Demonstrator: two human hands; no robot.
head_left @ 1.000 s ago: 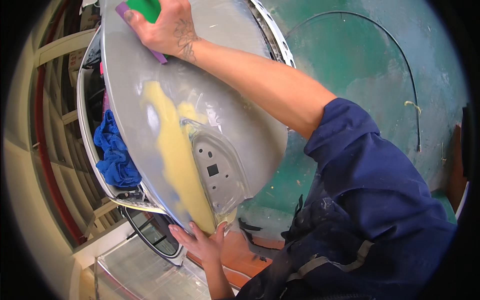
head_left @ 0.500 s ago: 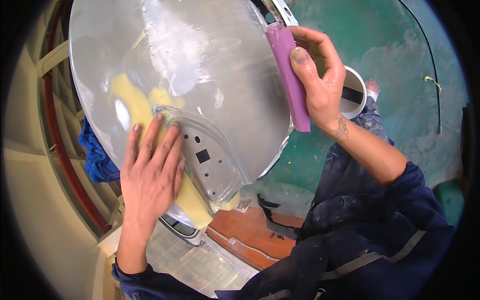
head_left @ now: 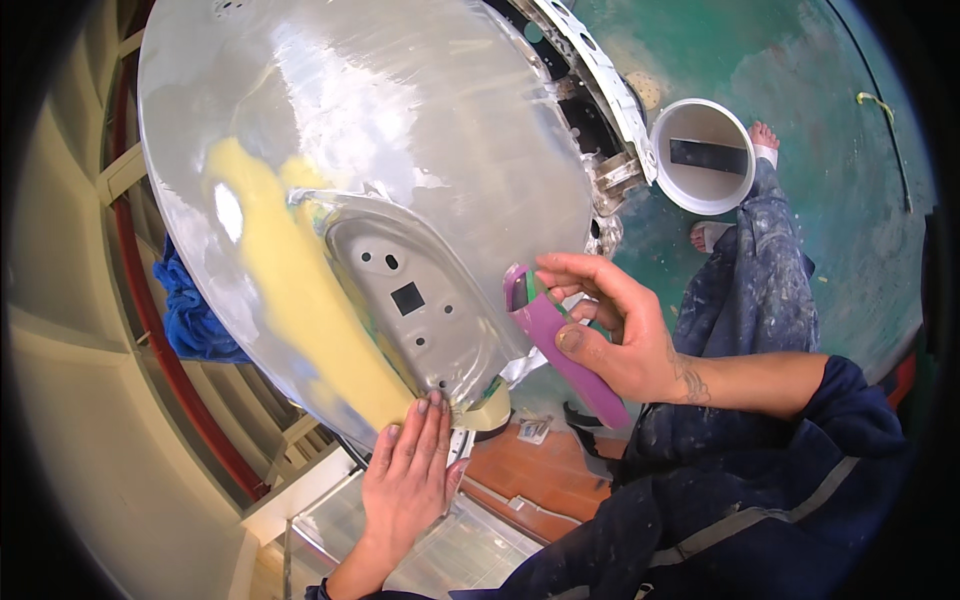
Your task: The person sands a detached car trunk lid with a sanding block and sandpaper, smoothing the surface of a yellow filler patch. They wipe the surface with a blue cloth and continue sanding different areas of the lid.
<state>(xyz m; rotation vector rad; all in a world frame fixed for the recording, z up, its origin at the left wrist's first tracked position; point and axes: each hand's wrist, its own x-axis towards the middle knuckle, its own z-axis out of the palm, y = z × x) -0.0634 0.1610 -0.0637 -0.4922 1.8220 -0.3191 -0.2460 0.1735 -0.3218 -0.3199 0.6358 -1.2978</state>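
While the left hand (head_left: pixel 402 478) rests flat, fingers together, at the lower end of the yellow filler (head_left: pixel 310 300) on a grey car body panel (head_left: pixel 470 170), the right hand (head_left: pixel 628 345) pinches a purple abrasive sheet (head_left: pixel 568 368) folded around a green pad (head_left: pixel 531 287), right of the panel's recess. The sheet's long axis slants, looped end pointing upper left, the other lower right.

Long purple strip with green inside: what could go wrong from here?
1. The purple strip might slip from the right hand and scratch the grey metal panel.
2. The left hand rests at the lower end of the irregular yellow patch, which might smear if soft.
3. The round white bucket near a foot might get kicked.
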